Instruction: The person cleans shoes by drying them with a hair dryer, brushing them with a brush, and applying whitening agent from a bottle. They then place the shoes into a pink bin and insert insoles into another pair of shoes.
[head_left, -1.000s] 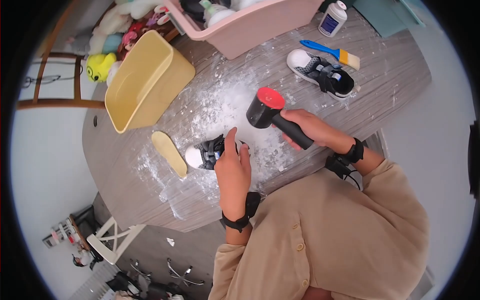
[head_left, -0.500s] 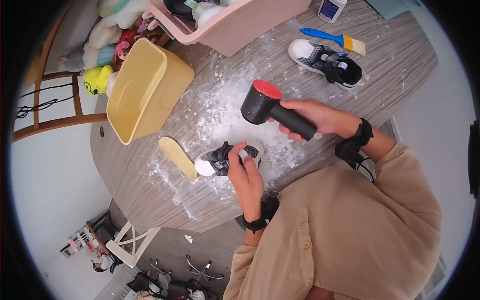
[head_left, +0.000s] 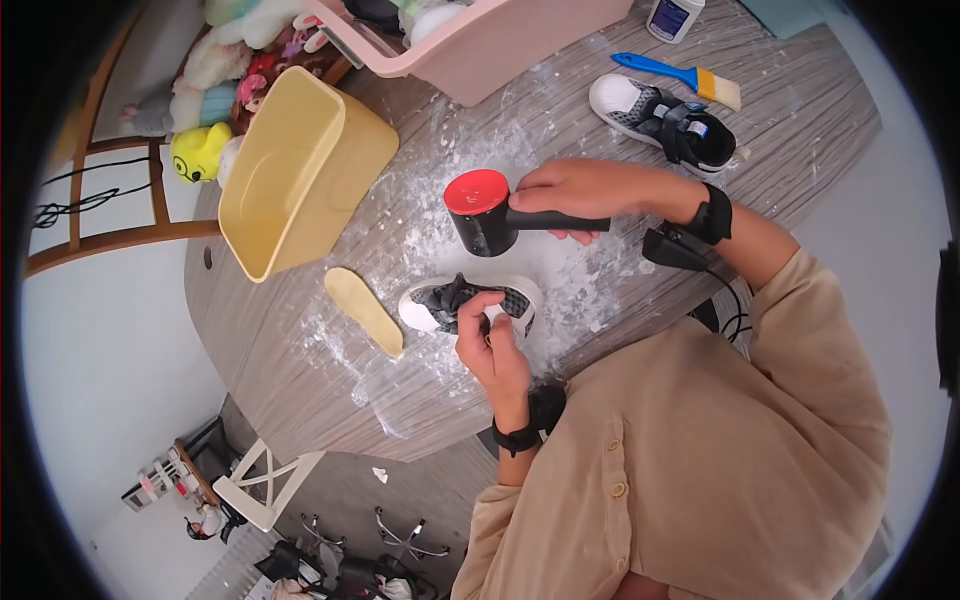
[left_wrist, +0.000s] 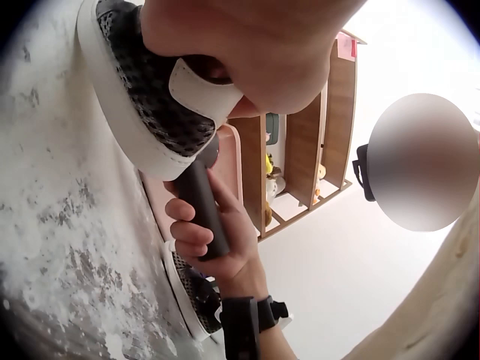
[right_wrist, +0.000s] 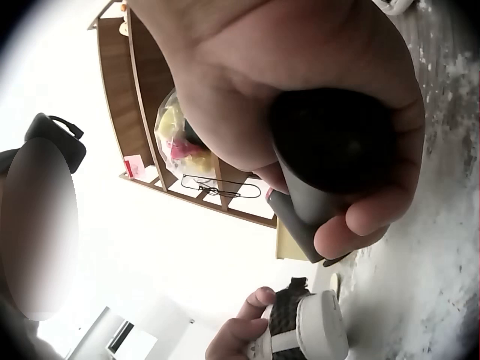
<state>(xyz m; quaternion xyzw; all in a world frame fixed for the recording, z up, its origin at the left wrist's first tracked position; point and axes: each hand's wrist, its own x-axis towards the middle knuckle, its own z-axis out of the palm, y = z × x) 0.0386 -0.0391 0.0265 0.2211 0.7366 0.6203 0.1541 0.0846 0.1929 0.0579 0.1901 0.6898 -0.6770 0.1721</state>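
A black-and-grey sneaker (head_left: 437,298) with a white toe and sole stands on the powdery tabletop. My left hand (head_left: 498,358) grips it at the heel, with thumb and fingers at the collar; the left wrist view shows the white heel tab (left_wrist: 196,94) under the hand. My right hand (head_left: 592,188) is wrapped around the handle of a black hair dryer (head_left: 484,232), whose red end (head_left: 476,192) faces up. Its barrel hangs just beyond the sneaker. Left of the sneaker's toe lies a pale yellow insole (head_left: 362,308).
White powder (head_left: 570,290) covers the middle of the table. A second sneaker (head_left: 668,120), a blue-handled brush (head_left: 660,70) and a white bottle (head_left: 672,18) are at the far right. A yellow bin (head_left: 352,165) and a pink tub (head_left: 510,55) stand along the far side.
My left hand has come down from above the sneaker and now grips its heel. My right hand has moved left and turned the hair dryer, bringing the barrel nearer the sneaker.
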